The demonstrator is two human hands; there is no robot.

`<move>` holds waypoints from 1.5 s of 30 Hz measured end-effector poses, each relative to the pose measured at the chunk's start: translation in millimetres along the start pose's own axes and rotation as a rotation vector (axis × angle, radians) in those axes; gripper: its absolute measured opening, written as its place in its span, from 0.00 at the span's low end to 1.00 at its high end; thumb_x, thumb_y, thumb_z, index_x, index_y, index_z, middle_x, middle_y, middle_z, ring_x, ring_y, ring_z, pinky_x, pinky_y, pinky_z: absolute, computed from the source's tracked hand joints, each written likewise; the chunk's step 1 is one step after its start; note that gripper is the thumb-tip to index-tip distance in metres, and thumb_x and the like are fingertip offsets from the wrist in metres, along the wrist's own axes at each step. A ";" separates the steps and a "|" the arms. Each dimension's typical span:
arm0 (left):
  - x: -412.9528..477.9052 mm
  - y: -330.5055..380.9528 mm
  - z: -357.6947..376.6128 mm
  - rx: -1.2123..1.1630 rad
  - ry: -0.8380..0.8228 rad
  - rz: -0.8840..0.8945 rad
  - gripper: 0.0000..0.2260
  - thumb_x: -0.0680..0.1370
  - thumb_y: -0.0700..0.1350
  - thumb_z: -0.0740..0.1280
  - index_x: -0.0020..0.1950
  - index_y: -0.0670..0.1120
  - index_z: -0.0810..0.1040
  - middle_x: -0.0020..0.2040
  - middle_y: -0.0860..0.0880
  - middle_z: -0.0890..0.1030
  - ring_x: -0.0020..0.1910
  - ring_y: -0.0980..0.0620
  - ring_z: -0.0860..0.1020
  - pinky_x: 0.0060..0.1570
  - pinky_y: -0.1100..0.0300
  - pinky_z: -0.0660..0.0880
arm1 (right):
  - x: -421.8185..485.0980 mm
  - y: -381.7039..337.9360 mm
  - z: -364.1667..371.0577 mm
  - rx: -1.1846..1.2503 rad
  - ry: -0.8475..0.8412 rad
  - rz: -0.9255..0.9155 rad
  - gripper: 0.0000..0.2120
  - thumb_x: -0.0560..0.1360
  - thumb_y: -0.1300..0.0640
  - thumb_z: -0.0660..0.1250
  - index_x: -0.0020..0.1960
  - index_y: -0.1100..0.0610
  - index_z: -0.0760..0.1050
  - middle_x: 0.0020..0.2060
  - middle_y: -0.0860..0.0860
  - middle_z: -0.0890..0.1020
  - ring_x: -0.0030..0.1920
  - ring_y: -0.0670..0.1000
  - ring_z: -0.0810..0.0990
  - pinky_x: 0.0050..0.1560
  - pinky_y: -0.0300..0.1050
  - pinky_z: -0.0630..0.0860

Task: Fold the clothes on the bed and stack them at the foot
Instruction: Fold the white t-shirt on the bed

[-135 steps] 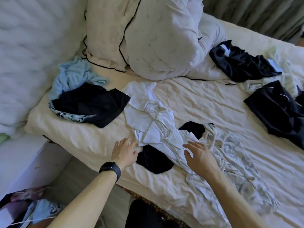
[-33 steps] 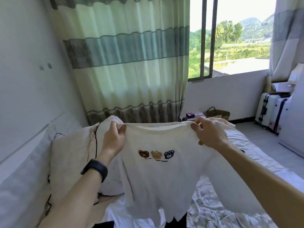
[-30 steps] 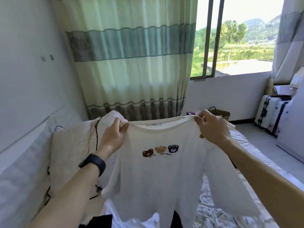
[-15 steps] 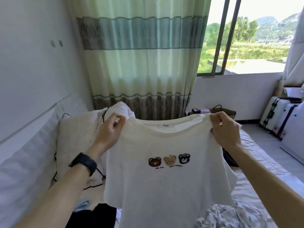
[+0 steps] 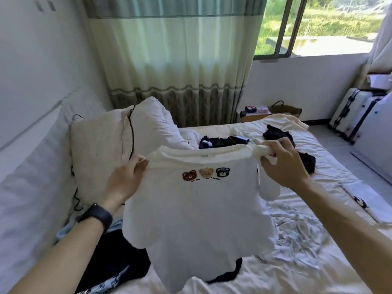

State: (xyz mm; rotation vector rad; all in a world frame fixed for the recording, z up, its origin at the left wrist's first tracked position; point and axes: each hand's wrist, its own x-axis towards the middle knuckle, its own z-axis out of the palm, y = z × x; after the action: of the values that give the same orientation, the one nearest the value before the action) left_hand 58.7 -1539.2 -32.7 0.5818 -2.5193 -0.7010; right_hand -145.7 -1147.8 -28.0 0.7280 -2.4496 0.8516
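Shirt: the white shirt (image 5: 197, 209) is hanging in the air over the bed (image 5: 331, 179), its front facing the person and its hem dangling close above the sheet.
Print: three bears (image 5: 205, 174) are showing in a row just under the neckline.
Left hand: the left hand (image 5: 127, 179) is pinching the shoulder at the left of the view, thumb on the front, fingers behind.
Right hand: the right hand (image 5: 284, 164) is gripping the other shoulder, with the sleeve bunching up in its fingers.
Hands: they are holding well apart, one at each shoulder, keeping the neckline stretched.
Watch: a black watch (image 5: 97, 215) is sitting on the left wrist.
Other clothes: a black garment (image 5: 118, 257) is lying below the shirt at lower left. Dark clothes (image 5: 222, 141) are lying on the far side of the bed. A pale patterned cloth (image 5: 301, 234) is lying crumpled to the right.
Pillows: pillows (image 5: 99, 149) are leaning at the left, against the headboard.
Room: a striped curtain (image 5: 180, 60) is hanging beside the window (image 5: 318, 24). A suitcase (image 5: 352, 115) is standing on the floor at the right.
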 end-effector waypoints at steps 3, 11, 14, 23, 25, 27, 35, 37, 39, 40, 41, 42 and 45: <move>-22.1 -21.6 7.6 0.118 0.011 0.024 0.20 0.80 0.66 0.50 0.54 0.55 0.75 0.44 0.42 0.83 0.43 0.36 0.81 0.43 0.44 0.76 | -27.4 8.9 7.4 -0.107 -0.079 0.110 0.12 0.73 0.70 0.67 0.53 0.61 0.83 0.49 0.60 0.79 0.47 0.66 0.81 0.48 0.54 0.78; -50.3 -30.1 -10.1 0.117 0.165 0.031 0.19 0.82 0.61 0.58 0.52 0.47 0.78 0.39 0.43 0.82 0.39 0.37 0.79 0.37 0.45 0.75 | -65.3 4.4 12.9 0.039 -0.052 0.483 0.09 0.82 0.54 0.62 0.55 0.54 0.80 0.56 0.59 0.76 0.48 0.61 0.80 0.57 0.55 0.77; -77.8 -22.6 -9.7 0.127 0.235 0.048 0.18 0.83 0.58 0.59 0.51 0.45 0.79 0.36 0.43 0.81 0.35 0.38 0.77 0.33 0.52 0.66 | -83.1 -6.5 7.1 0.255 -0.047 0.586 0.08 0.83 0.52 0.58 0.48 0.49 0.74 0.46 0.57 0.81 0.34 0.56 0.86 0.42 0.56 0.84; -209.0 25.1 6.8 -0.123 0.580 -0.272 0.13 0.84 0.54 0.61 0.56 0.46 0.79 0.44 0.51 0.79 0.39 0.61 0.70 0.38 0.64 0.64 | -187.6 -1.4 -23.7 0.447 0.301 0.362 0.13 0.82 0.44 0.60 0.55 0.51 0.76 0.35 0.40 0.81 0.35 0.42 0.82 0.39 0.29 0.73; -235.2 36.5 10.1 -0.154 0.642 -0.292 0.13 0.84 0.52 0.61 0.56 0.45 0.79 0.43 0.55 0.78 0.38 0.62 0.71 0.38 0.75 0.65 | -207.0 2.4 -28.4 0.461 0.316 0.338 0.15 0.82 0.47 0.61 0.57 0.57 0.78 0.43 0.49 0.81 0.40 0.45 0.79 0.41 0.26 0.70; -254.8 42.3 9.8 -0.181 0.690 -0.303 0.14 0.84 0.53 0.61 0.56 0.46 0.79 0.39 0.59 0.77 0.38 0.65 0.73 0.39 0.75 0.66 | -222.5 2.1 -33.5 0.470 0.318 0.312 0.13 0.83 0.50 0.62 0.58 0.58 0.77 0.48 0.50 0.79 0.43 0.46 0.77 0.42 0.27 0.69; -268.9 42.4 -23.1 -0.044 0.717 -0.252 0.13 0.81 0.60 0.63 0.53 0.53 0.77 0.38 0.72 0.76 0.37 0.69 0.73 0.38 0.73 0.65 | -229.3 5.2 -65.0 0.479 0.405 0.168 0.13 0.84 0.48 0.60 0.57 0.56 0.78 0.49 0.56 0.80 0.43 0.41 0.73 0.43 0.24 0.68; -257.9 45.9 -29.5 0.010 0.696 -0.214 0.13 0.81 0.62 0.62 0.53 0.53 0.77 0.37 0.70 0.77 0.36 0.70 0.72 0.36 0.74 0.64 | -217.9 7.6 -67.8 0.472 0.411 0.150 0.14 0.85 0.50 0.61 0.57 0.60 0.79 0.49 0.58 0.81 0.43 0.41 0.74 0.44 0.24 0.68; -242.7 47.6 -33.7 0.079 0.657 -0.185 0.15 0.81 0.64 0.61 0.52 0.54 0.76 0.35 0.63 0.77 0.36 0.67 0.72 0.35 0.73 0.64 | -205.2 13.7 -66.4 0.464 0.402 0.122 0.13 0.85 0.50 0.62 0.57 0.58 0.79 0.49 0.58 0.82 0.42 0.44 0.75 0.44 0.24 0.68; -233.5 46.9 -34.8 0.110 0.631 -0.182 0.16 0.80 0.66 0.60 0.52 0.55 0.76 0.35 0.60 0.76 0.36 0.63 0.72 0.34 0.71 0.64 | -198.4 17.6 -64.2 0.454 0.394 0.106 0.12 0.85 0.49 0.62 0.56 0.56 0.79 0.49 0.57 0.82 0.42 0.45 0.76 0.44 0.24 0.68; -223.7 45.1 -34.8 0.137 0.593 -0.180 0.17 0.80 0.67 0.59 0.52 0.55 0.76 0.36 0.59 0.76 0.36 0.61 0.71 0.34 0.66 0.65 | -192.0 22.9 -60.7 0.442 0.373 0.095 0.12 0.85 0.49 0.63 0.56 0.56 0.79 0.49 0.56 0.82 0.41 0.47 0.77 0.43 0.25 0.69; -213.6 41.4 -32.7 0.161 0.549 -0.175 0.18 0.80 0.68 0.58 0.52 0.56 0.77 0.38 0.59 0.76 0.38 0.60 0.70 0.34 0.64 0.65 | -185.9 29.3 -55.7 0.426 0.337 0.092 0.11 0.84 0.50 0.63 0.56 0.56 0.79 0.48 0.56 0.83 0.40 0.49 0.78 0.42 0.27 0.69; -184.1 22.4 -14.6 0.216 0.414 -0.149 0.19 0.80 0.67 0.58 0.51 0.55 0.79 0.41 0.56 0.79 0.39 0.55 0.73 0.32 0.60 0.66 | -170.8 51.0 -30.8 0.349 0.191 0.126 0.11 0.82 0.51 0.66 0.54 0.58 0.81 0.45 0.57 0.84 0.39 0.50 0.78 0.40 0.31 0.66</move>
State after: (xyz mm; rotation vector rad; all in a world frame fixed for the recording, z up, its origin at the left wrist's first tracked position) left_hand 208.6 -1434.4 -66.4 0.8963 -2.1896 -0.3153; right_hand -39.2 -1036.7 -123.0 0.5800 -2.2197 1.3546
